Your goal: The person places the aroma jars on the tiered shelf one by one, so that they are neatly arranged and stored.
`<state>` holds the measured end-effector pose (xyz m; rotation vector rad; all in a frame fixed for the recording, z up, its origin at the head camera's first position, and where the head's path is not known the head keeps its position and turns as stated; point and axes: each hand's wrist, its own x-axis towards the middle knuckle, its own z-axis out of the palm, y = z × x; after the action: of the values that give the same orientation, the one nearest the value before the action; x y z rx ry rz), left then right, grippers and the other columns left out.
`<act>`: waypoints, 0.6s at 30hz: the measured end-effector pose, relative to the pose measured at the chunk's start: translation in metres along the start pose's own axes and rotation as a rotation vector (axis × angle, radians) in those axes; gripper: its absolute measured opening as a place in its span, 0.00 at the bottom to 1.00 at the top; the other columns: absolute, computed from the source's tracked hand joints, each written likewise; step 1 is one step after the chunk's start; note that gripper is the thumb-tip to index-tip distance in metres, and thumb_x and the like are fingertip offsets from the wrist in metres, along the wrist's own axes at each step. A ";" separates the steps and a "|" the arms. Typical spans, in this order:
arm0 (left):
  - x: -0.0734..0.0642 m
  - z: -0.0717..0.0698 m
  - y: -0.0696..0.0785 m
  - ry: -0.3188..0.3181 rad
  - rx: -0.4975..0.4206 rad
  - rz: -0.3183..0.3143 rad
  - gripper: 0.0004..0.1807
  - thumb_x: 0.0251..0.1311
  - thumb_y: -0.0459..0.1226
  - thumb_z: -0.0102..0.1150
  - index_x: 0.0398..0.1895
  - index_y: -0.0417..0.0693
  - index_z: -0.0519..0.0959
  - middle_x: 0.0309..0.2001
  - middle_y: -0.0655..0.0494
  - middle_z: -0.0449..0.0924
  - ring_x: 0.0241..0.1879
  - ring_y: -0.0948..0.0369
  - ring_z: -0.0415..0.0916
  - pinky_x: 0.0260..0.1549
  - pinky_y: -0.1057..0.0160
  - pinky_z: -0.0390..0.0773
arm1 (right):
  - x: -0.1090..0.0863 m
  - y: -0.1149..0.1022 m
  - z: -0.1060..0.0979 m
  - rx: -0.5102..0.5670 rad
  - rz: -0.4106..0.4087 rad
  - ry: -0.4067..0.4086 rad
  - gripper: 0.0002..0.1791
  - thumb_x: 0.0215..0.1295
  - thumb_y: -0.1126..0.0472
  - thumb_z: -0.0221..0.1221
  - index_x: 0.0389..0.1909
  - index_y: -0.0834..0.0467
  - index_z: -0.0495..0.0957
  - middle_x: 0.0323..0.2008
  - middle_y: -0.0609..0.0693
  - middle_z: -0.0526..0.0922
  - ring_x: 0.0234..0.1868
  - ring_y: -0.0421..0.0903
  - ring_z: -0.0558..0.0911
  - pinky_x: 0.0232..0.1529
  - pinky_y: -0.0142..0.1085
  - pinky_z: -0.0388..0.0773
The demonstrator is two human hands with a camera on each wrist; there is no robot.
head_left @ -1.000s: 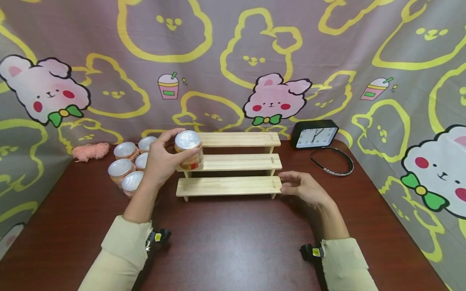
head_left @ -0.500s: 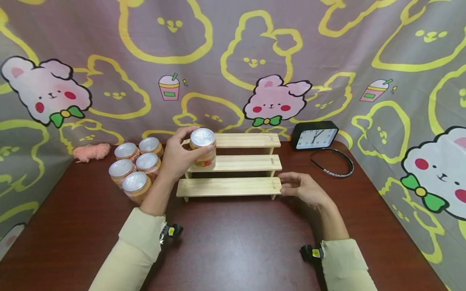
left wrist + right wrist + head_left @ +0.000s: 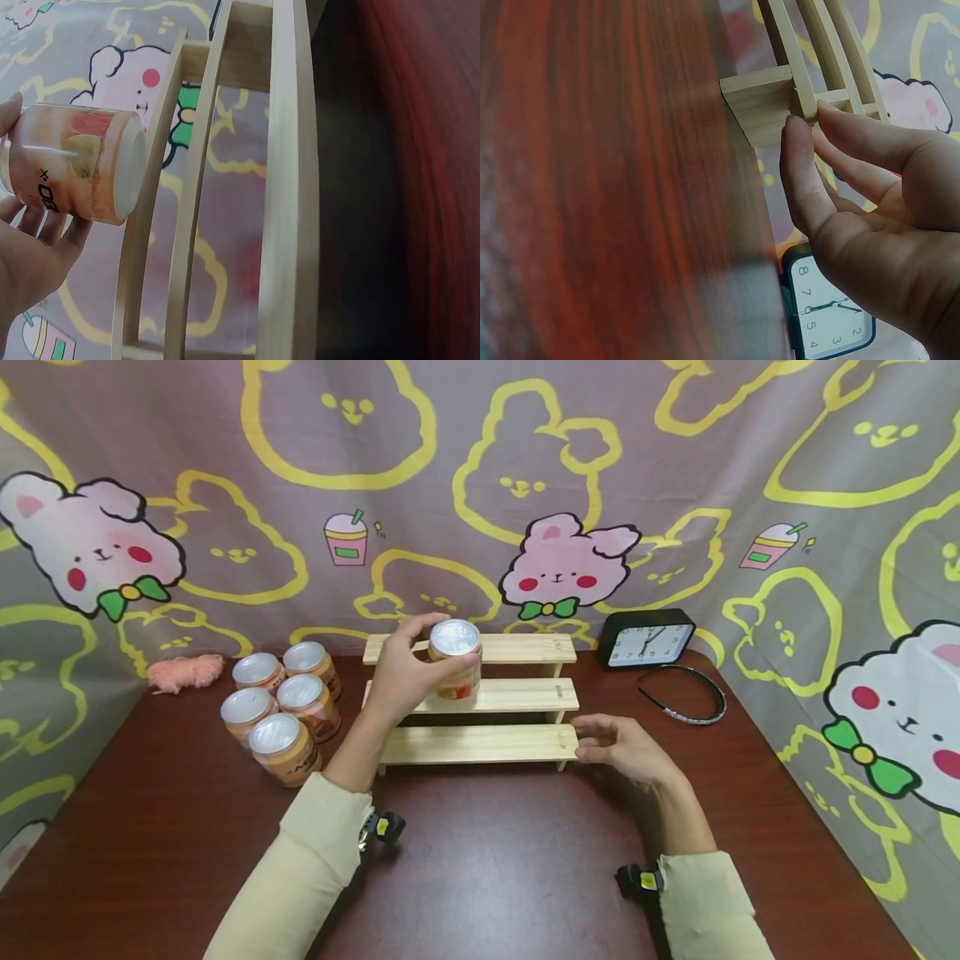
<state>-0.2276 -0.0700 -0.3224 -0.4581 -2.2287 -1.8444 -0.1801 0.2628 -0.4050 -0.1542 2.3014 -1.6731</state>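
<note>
My left hand (image 3: 405,675) grips an orange-labelled can (image 3: 455,647) with a silvery lid, thumb on one side and fingers on the other. The can is upright in front of the upper steps of a three-step wooden rack (image 3: 472,743). In the left wrist view the same can (image 3: 75,161) appears apart from the rack's boards (image 3: 289,195). At the rack's right end, my right hand (image 3: 630,753) pinches the tip of the lowest board. The right wrist view shows that hand (image 3: 885,199) with thumb and fingertip at the board's corner (image 3: 804,97).
Several similar cans (image 3: 288,752) stand grouped left of the rack. Behind them lies a pink yarn bundle (image 3: 185,672). A black clock (image 3: 647,639) and a headband (image 3: 701,721) are at the back right. A patterned cloth (image 3: 420,468) hangs behind the brown table (image 3: 487,860).
My left hand has carried the can rightward across the rack, from its left end toward the middle. My right hand stays at the lowest board's right end.
</note>
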 end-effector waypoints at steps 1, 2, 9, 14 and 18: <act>0.001 0.003 0.001 -0.007 0.002 0.001 0.35 0.49 0.39 0.80 0.61 0.41 0.77 0.56 0.49 0.76 0.53 0.53 0.75 0.50 0.54 0.80 | 0.000 0.000 0.000 0.000 0.000 -0.001 0.28 0.65 0.73 0.64 0.64 0.74 0.70 0.55 0.69 0.80 0.53 0.53 0.82 0.47 0.39 0.83; 0.002 0.005 0.001 -0.012 0.012 -0.002 0.36 0.49 0.40 0.80 0.62 0.42 0.77 0.57 0.50 0.76 0.53 0.53 0.75 0.50 0.54 0.80 | 0.000 0.000 0.000 0.001 0.000 -0.001 0.28 0.65 0.73 0.64 0.64 0.74 0.70 0.54 0.69 0.80 0.53 0.53 0.82 0.48 0.40 0.84; 0.009 0.019 0.004 -0.042 0.004 0.000 0.36 0.49 0.42 0.81 0.62 0.45 0.76 0.54 0.52 0.76 0.51 0.54 0.75 0.49 0.54 0.79 | 0.001 0.000 0.000 0.006 -0.006 -0.001 0.28 0.65 0.73 0.64 0.64 0.75 0.69 0.55 0.69 0.79 0.52 0.52 0.82 0.47 0.40 0.84; 0.014 0.028 0.006 -0.046 -0.033 -0.001 0.35 0.48 0.43 0.81 0.61 0.46 0.77 0.52 0.53 0.77 0.49 0.54 0.76 0.47 0.55 0.80 | 0.002 0.001 0.000 0.013 -0.012 -0.003 0.28 0.65 0.74 0.64 0.64 0.75 0.69 0.56 0.70 0.79 0.52 0.51 0.82 0.47 0.39 0.84; 0.020 0.034 0.008 -0.041 -0.061 -0.005 0.35 0.48 0.43 0.81 0.60 0.47 0.77 0.52 0.52 0.77 0.50 0.53 0.76 0.47 0.56 0.81 | 0.002 0.003 0.000 0.013 -0.011 -0.004 0.28 0.65 0.74 0.64 0.64 0.75 0.69 0.57 0.70 0.78 0.52 0.52 0.82 0.46 0.38 0.84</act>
<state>-0.2420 -0.0328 -0.3144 -0.5062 -2.2062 -1.9270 -0.1817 0.2632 -0.4079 -0.1678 2.2897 -1.6916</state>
